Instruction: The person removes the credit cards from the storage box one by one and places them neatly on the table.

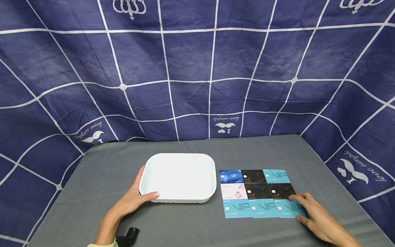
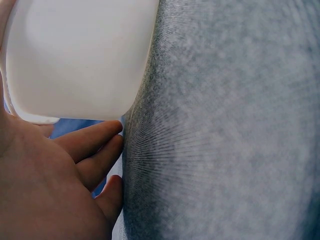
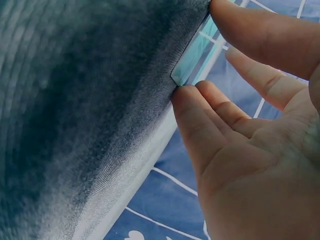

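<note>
A white rectangular tray (image 1: 177, 176) with rounded corners sits on the grey surface. My left hand (image 1: 131, 197) grips its near left corner, thumb over the near rim and index finger along the left side. In the left wrist view the other fingers (image 2: 97, 155) stretch beside the white wall. To the right of the tray, VIP cards lie in three rows of three. My right hand (image 1: 318, 216) holds the teal card (image 1: 288, 208) at the near right corner, with thumb and fingertips at its opposite edges. That card's edge (image 3: 187, 70) shows between them in the right wrist view.
Other cards lie edge to edge: a blue card (image 1: 231, 176), a pink card (image 1: 233, 191), black cards (image 1: 258, 191) and more teal ones. A black strap device (image 1: 128, 237) is on the left wrist. Behind the grey table (image 1: 172, 226) hangs a blue checked cloth (image 1: 188, 99).
</note>
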Demonstrator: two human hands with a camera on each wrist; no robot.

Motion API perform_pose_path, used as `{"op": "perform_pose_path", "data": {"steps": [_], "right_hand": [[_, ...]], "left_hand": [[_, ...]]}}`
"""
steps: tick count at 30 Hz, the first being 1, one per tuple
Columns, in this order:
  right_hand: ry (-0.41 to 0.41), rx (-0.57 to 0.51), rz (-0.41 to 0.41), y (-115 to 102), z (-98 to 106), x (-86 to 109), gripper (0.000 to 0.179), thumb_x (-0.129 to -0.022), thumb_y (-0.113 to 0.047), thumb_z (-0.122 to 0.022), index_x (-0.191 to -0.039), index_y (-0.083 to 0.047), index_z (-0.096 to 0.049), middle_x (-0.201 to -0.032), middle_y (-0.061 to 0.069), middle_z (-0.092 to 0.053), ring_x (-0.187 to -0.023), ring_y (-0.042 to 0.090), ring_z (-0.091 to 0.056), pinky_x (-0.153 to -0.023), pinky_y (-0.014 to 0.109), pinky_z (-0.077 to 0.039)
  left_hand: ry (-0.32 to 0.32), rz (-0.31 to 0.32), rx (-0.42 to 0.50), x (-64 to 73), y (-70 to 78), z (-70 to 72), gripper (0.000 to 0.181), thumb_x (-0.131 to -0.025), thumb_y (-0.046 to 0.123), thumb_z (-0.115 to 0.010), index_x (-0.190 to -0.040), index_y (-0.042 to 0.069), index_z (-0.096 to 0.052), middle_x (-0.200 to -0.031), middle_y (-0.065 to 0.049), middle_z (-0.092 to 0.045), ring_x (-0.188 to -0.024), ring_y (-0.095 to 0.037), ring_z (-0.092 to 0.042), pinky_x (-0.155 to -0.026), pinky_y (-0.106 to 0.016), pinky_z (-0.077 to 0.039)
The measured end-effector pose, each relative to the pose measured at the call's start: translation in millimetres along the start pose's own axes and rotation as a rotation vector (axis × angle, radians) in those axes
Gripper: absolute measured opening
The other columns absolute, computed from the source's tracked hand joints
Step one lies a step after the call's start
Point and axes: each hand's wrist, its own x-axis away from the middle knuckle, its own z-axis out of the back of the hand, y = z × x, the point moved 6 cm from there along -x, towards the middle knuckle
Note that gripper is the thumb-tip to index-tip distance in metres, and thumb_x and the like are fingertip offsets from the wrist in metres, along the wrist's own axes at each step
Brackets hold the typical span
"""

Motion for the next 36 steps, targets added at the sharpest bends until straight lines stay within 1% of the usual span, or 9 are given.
{"op": "perform_pose_path", "data": {"steps": [7, 10, 14, 17, 22, 26, 32, 34, 36], "right_hand": [[0.018, -0.001, -0.001, 0.9, 0.2, 0.2, 0.065, -0.057, -0.001, -0.09, -0.115, -0.014, -0.064, -0.111, -0.002, -0.053, -0.096, 0.015, -0.055, -0.073, 0.029, -0.047], [0.033, -0.003, 0.011, 1.3, 0.6, 0.5, 0.064, -0.057, 0.0, -0.09, -0.114, -0.014, -0.065, -0.111, -0.003, -0.054, -0.096, 0.013, -0.055, -0.075, 0.022, -0.044], [0.054, -0.015, 0.027, 1.9, 0.5, 1.1, 0.065, -0.056, 0.0, -0.09, -0.114, -0.015, -0.064, -0.111, -0.004, -0.054, -0.097, 0.012, -0.054, -0.079, 0.011, -0.036], [0.079, -0.022, 0.044, 2.2, 0.4, 1.4, 0.067, -0.054, 0.001, -0.09, -0.114, -0.014, -0.064, -0.111, -0.004, -0.055, -0.098, 0.011, -0.054, -0.08, 0.008, -0.031], [0.101, -0.035, 0.05, 2.4, 0.2, 2.2, 0.067, -0.054, 0.003, -0.09, -0.115, -0.013, -0.064, -0.11, -0.004, -0.054, -0.096, 0.012, -0.053, -0.082, 0.006, -0.029], [0.086, -0.039, 0.028, 2.8, -0.6, 3.0, 0.066, -0.056, 0.002, -0.089, -0.115, -0.013, -0.065, -0.11, -0.004, -0.053, -0.096, 0.012, -0.053, -0.08, 0.007, -0.03], [0.081, -0.041, 0.026, 2.5, -0.5, 2.8, 0.066, -0.056, 0.003, -0.089, -0.115, -0.014, -0.064, -0.11, -0.003, -0.053, -0.096, 0.012, -0.053, -0.08, 0.007, -0.031], [0.075, -0.037, 0.024, 2.5, -0.6, 2.7, 0.066, -0.056, 0.002, -0.089, -0.115, -0.014, -0.065, -0.11, -0.003, -0.053, -0.096, 0.013, -0.053, -0.078, 0.01, -0.034], [0.059, -0.031, 0.015, 2.6, -1.1, 2.6, 0.065, -0.058, 0.001, -0.089, -0.115, -0.014, -0.065, -0.11, -0.003, -0.053, -0.096, 0.014, -0.054, -0.077, 0.016, -0.04]], "left_hand": [[-0.001, 0.005, 0.004, 0.4, 0.4, 0.4, 0.114, -0.082, 0.026, -0.079, -0.158, 0.012, 0.005, -0.162, -0.021, -0.006, -0.142, -0.041, -0.014, -0.108, -0.061, -0.016], [-0.003, 0.007, 0.004, 0.1, 0.7, 0.3, 0.114, -0.082, 0.026, -0.079, -0.158, 0.012, 0.005, -0.162, -0.021, -0.005, -0.142, -0.041, -0.013, -0.108, -0.061, -0.016], [-0.003, 0.012, -0.002, 0.0, 0.7, 0.5, 0.114, -0.082, 0.027, -0.079, -0.158, 0.012, 0.005, -0.162, -0.021, -0.004, -0.143, -0.041, -0.012, -0.108, -0.061, -0.015], [-0.002, 0.008, -0.003, 0.2, 0.9, 0.7, 0.114, -0.082, 0.026, -0.079, -0.158, 0.012, 0.006, -0.162, -0.021, -0.004, -0.143, -0.04, -0.011, -0.108, -0.062, -0.015], [-0.005, 0.003, 0.009, 1.0, 1.0, 0.4, 0.114, -0.082, 0.025, -0.079, -0.158, 0.014, 0.006, -0.162, -0.02, -0.005, -0.143, -0.039, -0.012, -0.108, -0.06, -0.016], [-0.007, 0.006, 0.017, 1.3, 1.4, 0.0, 0.114, -0.082, 0.024, -0.079, -0.158, 0.013, 0.006, -0.162, -0.019, -0.004, -0.143, -0.038, -0.012, -0.108, -0.06, -0.015], [-0.009, -0.003, 0.011, 1.3, 1.3, -0.2, 0.114, -0.083, 0.024, -0.078, -0.158, 0.014, 0.006, -0.162, -0.02, -0.004, -0.143, -0.039, -0.011, -0.108, -0.061, -0.015], [-0.007, -0.007, 0.013, 1.4, 1.4, -0.3, 0.113, -0.083, 0.024, -0.078, -0.158, 0.015, 0.006, -0.162, -0.019, -0.005, -0.143, -0.038, -0.011, -0.109, -0.059, -0.016], [-0.002, -0.008, 0.013, 1.5, 1.1, -0.4, 0.112, -0.083, 0.024, -0.078, -0.159, 0.016, 0.005, -0.162, -0.018, -0.006, -0.143, -0.037, -0.013, -0.11, -0.048, -0.019]]}}
